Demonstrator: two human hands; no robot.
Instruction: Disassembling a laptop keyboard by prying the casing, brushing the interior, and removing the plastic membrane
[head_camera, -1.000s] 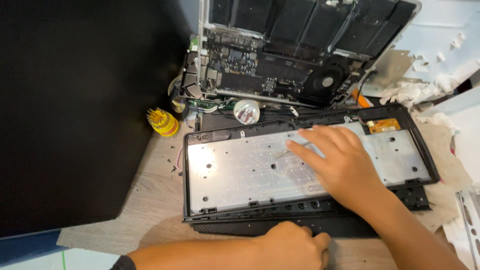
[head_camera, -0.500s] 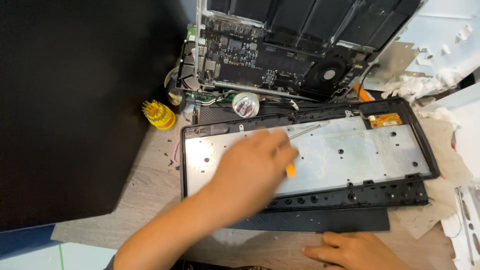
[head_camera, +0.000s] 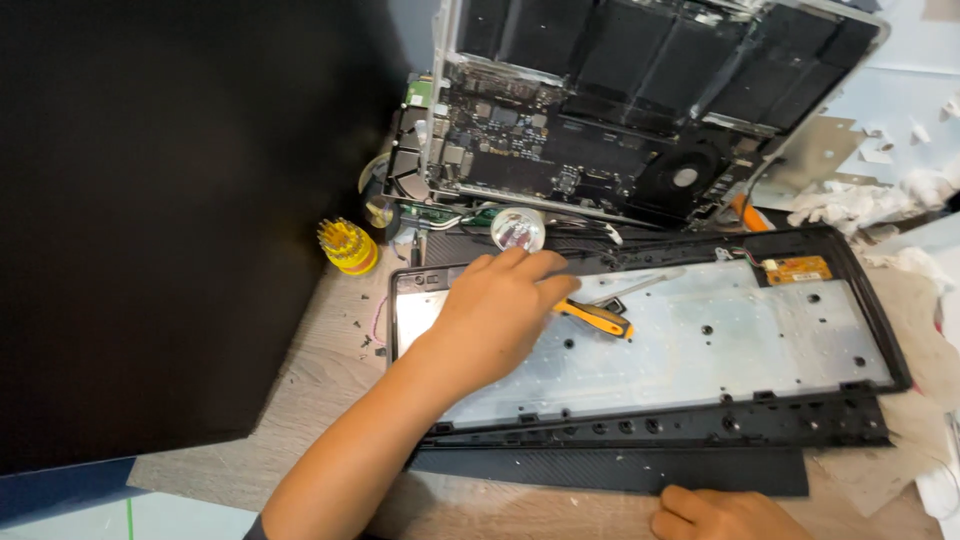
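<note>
Left hand (head_camera: 500, 310) closed around orange-handled screwdriver (head_camera: 597, 318) over keyboard panel (head_camera: 760, 350), right hand (head_camera: 725, 515) loosely curled, holding nothing, on wooden table (head_camera: 330, 380)

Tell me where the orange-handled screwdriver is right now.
In the head view the orange-handled screwdriver lies near the middle, on the metal keyboard backplate, with the left hand on its handle end, below the open laptop.
</note>
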